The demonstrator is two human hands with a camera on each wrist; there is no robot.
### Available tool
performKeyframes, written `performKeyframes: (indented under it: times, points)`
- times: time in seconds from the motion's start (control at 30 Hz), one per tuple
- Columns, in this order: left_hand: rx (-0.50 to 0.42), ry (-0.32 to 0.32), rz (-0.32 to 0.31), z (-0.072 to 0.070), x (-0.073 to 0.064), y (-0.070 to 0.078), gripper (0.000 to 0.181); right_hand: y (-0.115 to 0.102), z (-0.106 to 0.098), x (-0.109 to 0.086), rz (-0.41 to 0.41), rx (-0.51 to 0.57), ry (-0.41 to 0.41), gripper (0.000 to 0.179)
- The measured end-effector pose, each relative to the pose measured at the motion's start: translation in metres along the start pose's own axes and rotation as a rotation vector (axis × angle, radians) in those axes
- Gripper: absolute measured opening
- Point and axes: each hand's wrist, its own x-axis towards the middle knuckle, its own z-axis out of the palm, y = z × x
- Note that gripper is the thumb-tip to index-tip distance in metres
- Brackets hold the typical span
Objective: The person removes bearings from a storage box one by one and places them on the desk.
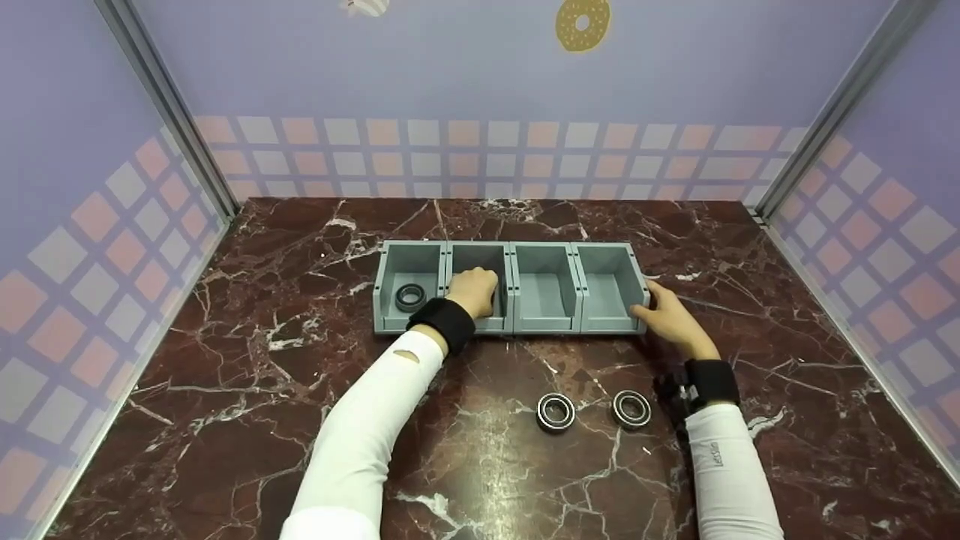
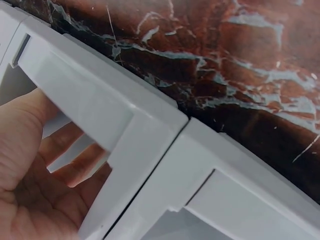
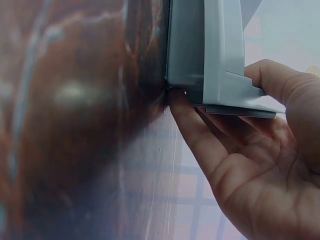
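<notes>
A row of joined grey storage bins [image 1: 546, 324] stands on the marbled table. My left hand [image 1: 474, 292] reaches down into the second bin from the left. In the left wrist view, that hand's fingers [image 2: 75, 162] curve behind the bin's front lip, which hides the fingertips; I cannot tell whether they hold anything. My right hand [image 1: 671, 319] grips the outer side wall of the rightmost bin [image 3: 222, 55], thumb over the rim and fingers along the outside. In the leftmost bin lies a dark ring-shaped bearing [image 1: 410, 298].
Two metal ball bearings, a left one [image 1: 556, 412] and a right one [image 1: 631, 409], lie on the table [image 1: 247, 420] in front of the bins, close to the right forearm. Patterned panels [image 1: 480, 82] enclose the table at the back and both sides.
</notes>
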Motion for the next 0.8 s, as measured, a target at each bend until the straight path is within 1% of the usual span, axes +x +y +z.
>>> performKeyframes:
  times: [0.07, 0.23, 0.37, 0.53, 0.8]
  points:
    - [-0.006, 0.005, 0.0, 0.0, -0.0007, -0.0001, 0.011, -0.0004, 0.0006, -0.0001, -0.002, 0.012, 0.0, 0.053]
    - [-0.018, 0.006, 0.011, -0.0018, -0.0033, 0.0, 0.008, -0.0015, 0.0009, -0.0004, -0.011, -0.008, 0.007, 0.053]
    - [-0.023, 0.009, 0.021, -0.002, -0.004, -0.0008, 0.007, -0.0014, 0.0007, -0.0005, -0.019, -0.002, 0.009, 0.052]
    - [-0.034, -0.002, 0.028, -0.0026, -0.0032, -0.0019, 0.006, -0.0005, 0.0007, -0.0003, -0.027, -0.024, 0.014, 0.052]
    - [-0.041, 0.022, 0.059, -0.0099, -0.006, -0.0028, 0.013, -0.0013, -0.0007, -0.0004, -0.032, -0.039, 0.018, 0.05]
